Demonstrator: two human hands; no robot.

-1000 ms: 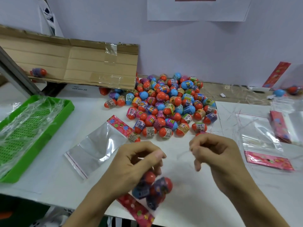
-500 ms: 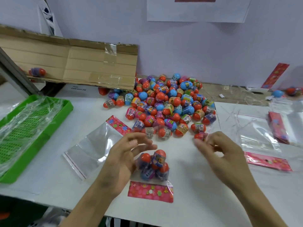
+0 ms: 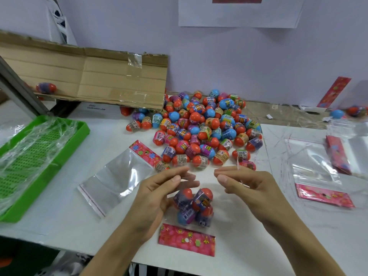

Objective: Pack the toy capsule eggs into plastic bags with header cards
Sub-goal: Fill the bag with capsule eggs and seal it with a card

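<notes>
Because the filled bag (image 3: 192, 209) lies on the white surface (image 3: 249, 253) with its top end toward the egg pile, the eggs inside could roll out if a hand bumps it or lifts it by the pink header card (image 3: 186, 239) (I cannot tell if the top is sealed yet). Four or so eggs sit bunched in it, between both wrists. The left hand (image 3: 159, 193) floats just above the bag, fingers straight and loose, holding nothing. The right hand (image 3: 244, 183) is lifted too; its thumb and fingers seem to pinch a thin clear strip (image 3: 237, 166), which could stick to skin or plastic. An empty bag (image 3: 117, 178) waits at the left, beside the loose eggs (image 3: 207, 128).
</notes>
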